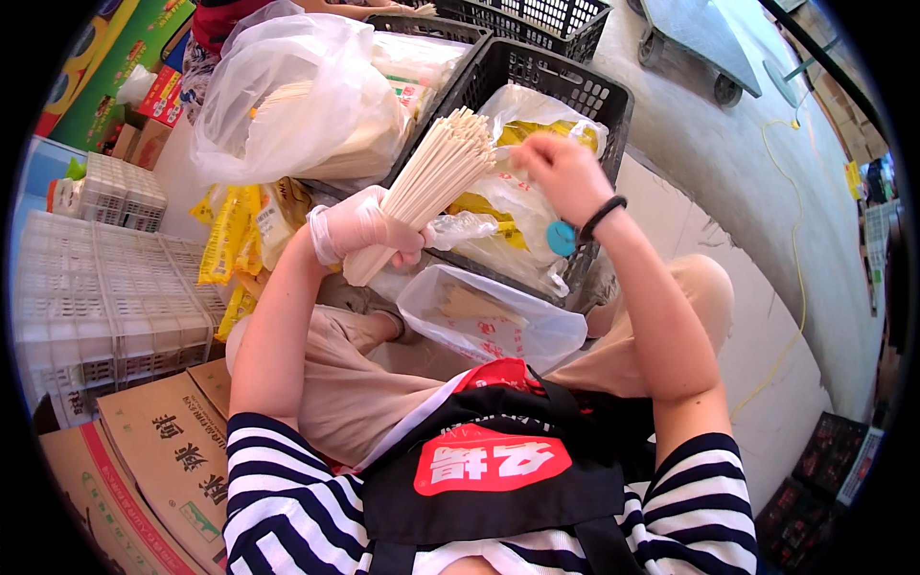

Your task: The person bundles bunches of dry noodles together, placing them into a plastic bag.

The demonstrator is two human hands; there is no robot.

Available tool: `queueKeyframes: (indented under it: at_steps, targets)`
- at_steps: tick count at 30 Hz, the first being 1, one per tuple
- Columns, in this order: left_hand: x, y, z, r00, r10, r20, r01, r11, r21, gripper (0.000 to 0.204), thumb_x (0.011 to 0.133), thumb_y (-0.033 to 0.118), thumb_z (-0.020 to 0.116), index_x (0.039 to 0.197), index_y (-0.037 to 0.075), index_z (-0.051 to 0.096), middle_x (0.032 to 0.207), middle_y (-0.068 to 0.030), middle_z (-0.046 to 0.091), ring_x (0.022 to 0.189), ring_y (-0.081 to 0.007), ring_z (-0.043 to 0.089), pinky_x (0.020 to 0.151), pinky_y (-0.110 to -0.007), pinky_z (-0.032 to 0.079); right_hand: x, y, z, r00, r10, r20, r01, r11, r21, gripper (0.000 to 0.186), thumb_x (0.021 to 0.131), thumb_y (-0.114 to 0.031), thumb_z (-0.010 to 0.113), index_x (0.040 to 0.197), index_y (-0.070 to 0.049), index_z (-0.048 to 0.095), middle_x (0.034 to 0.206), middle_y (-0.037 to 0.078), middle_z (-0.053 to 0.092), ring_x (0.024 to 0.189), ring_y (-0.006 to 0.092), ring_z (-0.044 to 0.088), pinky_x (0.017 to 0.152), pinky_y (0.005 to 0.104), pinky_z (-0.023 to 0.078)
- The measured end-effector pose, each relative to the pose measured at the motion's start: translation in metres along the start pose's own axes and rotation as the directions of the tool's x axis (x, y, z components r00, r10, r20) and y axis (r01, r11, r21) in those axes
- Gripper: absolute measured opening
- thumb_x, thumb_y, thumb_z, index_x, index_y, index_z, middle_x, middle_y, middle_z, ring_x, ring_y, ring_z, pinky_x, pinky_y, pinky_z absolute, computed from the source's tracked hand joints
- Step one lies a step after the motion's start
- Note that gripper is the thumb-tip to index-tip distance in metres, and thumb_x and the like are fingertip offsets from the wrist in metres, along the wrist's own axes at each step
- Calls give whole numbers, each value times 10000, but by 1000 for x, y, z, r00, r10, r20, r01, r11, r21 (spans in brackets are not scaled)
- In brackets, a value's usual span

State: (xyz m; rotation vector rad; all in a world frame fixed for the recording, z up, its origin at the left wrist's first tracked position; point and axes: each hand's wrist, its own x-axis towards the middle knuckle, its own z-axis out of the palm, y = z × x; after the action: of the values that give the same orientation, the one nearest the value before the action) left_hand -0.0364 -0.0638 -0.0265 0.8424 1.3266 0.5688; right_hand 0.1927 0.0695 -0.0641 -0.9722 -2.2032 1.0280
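Observation:
My left hand [364, 230], in a thin pale glove, is wrapped round the lower part of a thick bundle of wooden skewers [439, 172]. The bundle leans up and to the right, its tips fanned slightly. Just right of those tips is my right hand [571, 180], bare, with a black band at the wrist. Its thumb and fingers are curled together, slightly blurred; whatever they may pinch is too small to make out. Below, between my legs, lies a white plastic bag [556, 331] with more pale sticks [474, 303] inside.
A black crate [621, 91] ahead holds clear bags with yellow packages [522, 134]. Left of it, a large translucent bag [297, 57] covers more sticks. White plastic crates [115, 287] and cardboard boxes [158, 450] stand at left. A wheeled cart [700, 38] is far right. Another person's arm [355, 8] shows at the top.

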Motion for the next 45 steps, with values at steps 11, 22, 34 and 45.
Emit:
queueKeyframes:
  at_steps: [11,22,34,45]
  targets:
    - [6,17,5,946,317,-72,-324,938,-126,208,709,110,633,886,7,597,711,-54,573,621,-131,536,607,-267,445,-2,-16,9,989,108,105,-92,984,-154,268,867,-318,571,876,-75,684,728,59,670,646,181,631,622,316,484]
    - [50,62,53,632,672,-387,-753,651,-99,253,738,64,643,968,-17,578,778,-54,604,725,-160,599,665,-286,487,-1,-29,57,871,185,455,-335,-453,826,317,952,-254,390,1156,-45,515,1126,89,568,955,219,578,824,345,492]
    - [69,62,56,665,647,-373,-706,708,-30,220,750,85,672,940,-3,604,806,-59,622,778,-142,615,720,-284,498,0,-18,57,887,262,381,-213,-501,839,304,957,-198,360,1164,6,447,1135,136,533,1038,258,546,932,394,472]
    - [60,67,43,727,597,-338,-678,701,-219,180,800,177,633,903,32,601,777,-47,624,794,-156,627,733,-299,512,6,4,34,906,109,409,-420,107,901,518,896,-467,485,1203,-49,496,1150,108,572,1047,195,552,919,323,420]
